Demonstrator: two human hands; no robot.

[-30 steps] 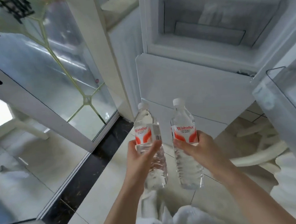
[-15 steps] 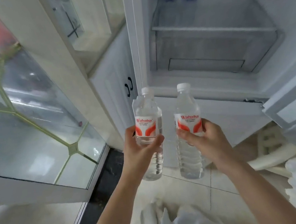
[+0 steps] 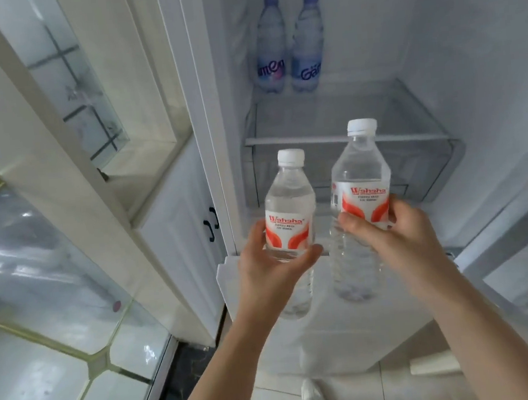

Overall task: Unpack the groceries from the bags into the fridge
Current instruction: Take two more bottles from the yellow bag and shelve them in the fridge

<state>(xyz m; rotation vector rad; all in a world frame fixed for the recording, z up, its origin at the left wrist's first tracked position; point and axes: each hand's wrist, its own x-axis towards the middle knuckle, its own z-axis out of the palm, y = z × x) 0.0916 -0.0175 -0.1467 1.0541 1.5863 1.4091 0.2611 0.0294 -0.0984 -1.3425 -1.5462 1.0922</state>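
Two clear white-capped water bottles: left hand [image 3: 272, 270] grips one [image 3: 290, 216]; right hand [image 3: 398, 238] other [image 3: 359, 184].

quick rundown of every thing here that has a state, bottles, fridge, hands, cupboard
left hand: gripping the left water bottle
right hand: gripping the right water bottle
left water bottle: upright, capped, full, held outside the fridge
right water bottle: upright, capped, full, held outside the fridge
two blue bottles: upright, capped, side by side on the fridge shelf
fridge: open
clear drawer: pushed in, looks empty
cupboard doors: shut
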